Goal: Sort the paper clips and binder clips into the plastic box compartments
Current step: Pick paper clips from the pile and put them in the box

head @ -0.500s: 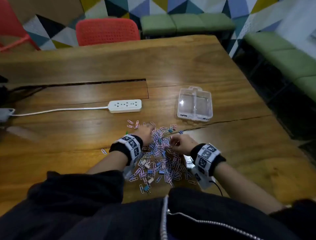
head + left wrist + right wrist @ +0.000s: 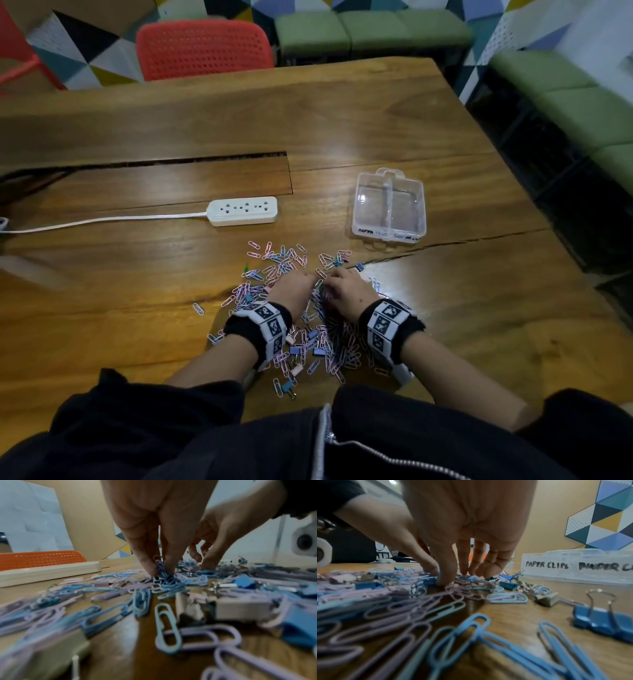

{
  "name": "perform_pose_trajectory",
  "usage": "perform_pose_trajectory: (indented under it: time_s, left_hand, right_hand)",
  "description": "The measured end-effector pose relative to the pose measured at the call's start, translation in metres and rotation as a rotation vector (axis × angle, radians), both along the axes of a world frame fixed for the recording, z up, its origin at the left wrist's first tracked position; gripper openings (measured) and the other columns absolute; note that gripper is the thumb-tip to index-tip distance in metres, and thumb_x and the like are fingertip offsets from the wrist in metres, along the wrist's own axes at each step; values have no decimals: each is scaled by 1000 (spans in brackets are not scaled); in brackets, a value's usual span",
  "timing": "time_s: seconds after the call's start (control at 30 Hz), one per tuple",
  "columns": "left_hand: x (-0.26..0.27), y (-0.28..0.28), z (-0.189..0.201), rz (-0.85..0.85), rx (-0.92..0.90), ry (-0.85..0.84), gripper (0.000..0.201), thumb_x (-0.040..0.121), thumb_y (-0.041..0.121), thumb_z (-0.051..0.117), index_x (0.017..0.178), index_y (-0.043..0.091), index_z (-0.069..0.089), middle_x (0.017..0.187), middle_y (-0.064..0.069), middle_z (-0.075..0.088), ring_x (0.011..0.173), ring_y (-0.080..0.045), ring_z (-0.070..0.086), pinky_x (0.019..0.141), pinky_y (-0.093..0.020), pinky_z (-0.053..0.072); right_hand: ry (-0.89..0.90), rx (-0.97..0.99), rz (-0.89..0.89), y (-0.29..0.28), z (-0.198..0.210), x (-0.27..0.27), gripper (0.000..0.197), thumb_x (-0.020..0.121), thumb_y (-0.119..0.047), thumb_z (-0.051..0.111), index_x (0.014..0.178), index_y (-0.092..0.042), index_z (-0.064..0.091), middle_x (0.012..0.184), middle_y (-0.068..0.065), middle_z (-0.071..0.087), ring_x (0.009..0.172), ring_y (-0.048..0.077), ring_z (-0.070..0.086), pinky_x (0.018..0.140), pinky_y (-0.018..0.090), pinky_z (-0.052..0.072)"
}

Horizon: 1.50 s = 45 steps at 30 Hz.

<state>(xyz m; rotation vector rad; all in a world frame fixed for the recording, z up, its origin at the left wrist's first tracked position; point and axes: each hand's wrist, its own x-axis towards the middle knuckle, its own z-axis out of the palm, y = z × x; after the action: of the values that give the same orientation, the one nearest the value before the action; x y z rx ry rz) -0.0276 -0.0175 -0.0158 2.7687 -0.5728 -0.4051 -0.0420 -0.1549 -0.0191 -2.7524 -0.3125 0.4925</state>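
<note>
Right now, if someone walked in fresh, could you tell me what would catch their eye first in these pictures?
First, the pastel heap of paper clips and binder clips spread across the wooden table in front of the person, with the left hand and right hand both fingering into it. Next, the clear plastic box beyond the heap to the right, its two compartments apparently empty. A white power strip lies to its left.

wall (image 2: 85,51): geometric colour triangles | red chair (image 2: 202,48) behind wooden table (image 2: 342,120) | green benches (image 2: 370,31) along walls
</note>
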Motion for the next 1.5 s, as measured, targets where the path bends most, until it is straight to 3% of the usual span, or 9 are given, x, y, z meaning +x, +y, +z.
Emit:
perform_pose_trajectory:
  time_s: [0.23, 0.4, 0.63, 0.87, 1.0, 1.07, 1.13, 1.33, 1.5]
  left_hand:
    - [5, 17, -3, 578, -629, 490, 21, 88, 3, 55, 108, -2, 59, 76, -5, 58, 57, -13, 50, 53, -21, 48]
    - [11, 20, 3, 740, -985, 769, 28, 91, 0, 46, 118, -2, 52, 87, -6, 53, 67, -13, 48, 62, -23, 47]
    - [8, 14, 13, 904, -1382, 1035, 21, 89, 4, 27, 83, 2, 47, 72, -8, 43, 60, -15, 37, 58, -24, 35]
    - [10, 0, 14, 633, -801, 734, 34, 96, 23, 34, 65, 15, 42, 65, -1, 41, 54, -13, 38, 50, -20, 38]
    - [7, 2, 6, 229, -225, 386, 18, 94, 29, 46, 98, 13, 52, 96, -4, 53, 84, -16, 49, 82, -30, 45]
    - [4, 5, 0, 82, -71, 344, 39, 80, 34, 65, 112, 16, 50, 114, -4, 53, 105, -17, 51, 95, -31, 42]
    - [4, 9, -6, 62, -24, 327, 56, 73, 34, 72, 120, 17, 48, 124, -2, 51, 115, -18, 47, 101, -31, 39]
    - [2, 9, -9, 92, -11, 268, 22, 84, 33, 60, 93, 14, 53, 121, -9, 50, 109, -21, 46, 97, -32, 41]
    - [-2, 9, -2, 123, -72, 300, 30, 95, 29, 43, 97, 3, 57, 106, -9, 50, 101, -20, 47, 95, -32, 42]
  right_hand:
    - [-70, -63, -1, 0, -3, -3, 22, 89, -12, 51, 111, -8, 54, 117, 8, 51, 110, 23, 45, 90, 32, 41]
    - [-118, -170, 22, -1, -7, -1, 26, 92, -13, 47, 117, -11, 50, 122, 8, 50, 116, 23, 40, 97, 33, 35]
    - [-108, -115, 23, -14, -2, -11, 32, 89, -28, 51, 119, -18, 52, 125, 2, 50, 117, 21, 39, 98, 32, 31]
    - [-93, -103, 31, -11, -4, -10, 20, 90, -15, 49, 109, -10, 54, 117, 7, 54, 110, 22, 43, 93, 30, 34]
    - [-83, -12, -59, -16, -2, -7, 13, 90, -17, 50, 99, -10, 57, 107, 6, 58, 104, 20, 47, 90, 27, 36]
    - [-117, 144, -213, -21, 0, -7, 9, 88, -14, 52, 89, -10, 60, 98, 6, 62, 91, 17, 49, 81, 25, 38]
    - [-98, 385, -381, -26, 3, -9, 7, 87, -9, 54, 83, -10, 60, 87, 5, 63, 78, 13, 50, 72, 22, 38]
    - [210, 1033, -793, -39, 12, -16, 21, 89, 2, 48, 75, -13, 54, 75, 2, 56, 61, 10, 58, 52, 15, 45]
    - [536, 1302, -1014, -41, 15, -16, 23, 96, -2, 32, 87, -3, 54, 87, 11, 51, 71, 17, 51, 67, 28, 48]
